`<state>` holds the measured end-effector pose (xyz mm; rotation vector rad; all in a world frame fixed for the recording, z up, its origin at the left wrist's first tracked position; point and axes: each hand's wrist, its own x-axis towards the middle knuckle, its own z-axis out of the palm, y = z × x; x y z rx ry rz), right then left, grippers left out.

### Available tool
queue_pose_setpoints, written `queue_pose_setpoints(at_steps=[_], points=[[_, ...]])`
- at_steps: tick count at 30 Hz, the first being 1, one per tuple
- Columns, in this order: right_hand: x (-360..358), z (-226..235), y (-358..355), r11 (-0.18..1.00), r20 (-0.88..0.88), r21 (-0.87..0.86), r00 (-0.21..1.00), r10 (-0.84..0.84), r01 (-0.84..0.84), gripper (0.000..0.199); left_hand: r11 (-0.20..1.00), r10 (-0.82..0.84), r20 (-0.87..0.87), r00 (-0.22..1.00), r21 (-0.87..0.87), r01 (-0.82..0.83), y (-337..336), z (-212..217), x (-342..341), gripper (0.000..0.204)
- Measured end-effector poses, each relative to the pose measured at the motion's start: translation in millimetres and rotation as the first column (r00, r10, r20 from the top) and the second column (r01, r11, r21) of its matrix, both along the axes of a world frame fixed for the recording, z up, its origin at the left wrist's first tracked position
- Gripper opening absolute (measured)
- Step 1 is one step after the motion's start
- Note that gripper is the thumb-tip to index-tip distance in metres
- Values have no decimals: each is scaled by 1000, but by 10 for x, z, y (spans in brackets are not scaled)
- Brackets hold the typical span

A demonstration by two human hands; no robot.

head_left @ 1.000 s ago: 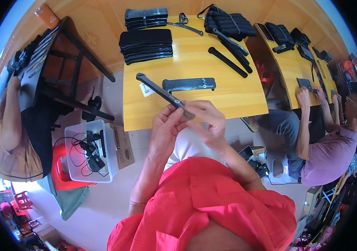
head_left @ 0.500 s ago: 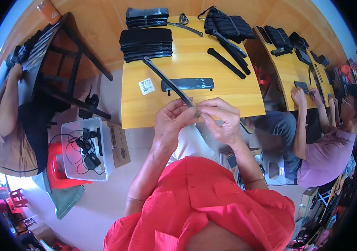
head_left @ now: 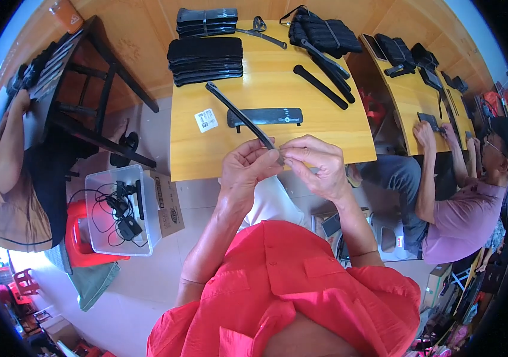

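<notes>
A long, narrow dark strap slants from over the table down to my hands. My left hand is closed around its near end. Thumb and fingers of my right hand pinch the tip of that same end. Beyond the strap lies a flat black sleeve with pale print and two small tabs along its near edge. A white printed label is to the left of the sleeve. Further right rest several loose black straps. What exactly my fingertips do at the strap's end is too small to tell.
On the yellow table, stacked black pieces stand at the far left and a bundle of black pieces at the far right. A clear bin with cables sits on the floor at left. People work at both sides, one in a pinkish shirt.
Both hands keep their hold on the strap's near end, with only slight finger movement. The whole view has shifted a little; nothing was let go.
</notes>
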<state>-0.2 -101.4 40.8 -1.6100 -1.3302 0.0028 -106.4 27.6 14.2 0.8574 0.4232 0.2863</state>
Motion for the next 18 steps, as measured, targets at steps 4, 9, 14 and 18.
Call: queue_pose_setpoints(at_steps=[4, 9, 14, 18], points=[[-15, 7, -7, 999, 3, -24, 1000, -21, 21, 15, 999, 20, 17, 1000, 40, -20, -15, 4, 12, 32], [-79, -8, 20, 994, 109, 8, 988, -109, 108, 18, 994, 51, 14, 999, 94, -52, -38, 33, 37, 30], [-128, -17, 46, 989, 174, 33, 973, -151, 147, 21, 993, 91, 18, 996, 79, -93, -78, 60, 49, 29], [-124, -39, 43, 989, 169, 30, 975, -145, 142, 20, 990, 138, 29, 990, 32, -139, -108, 48, 51, 32]])
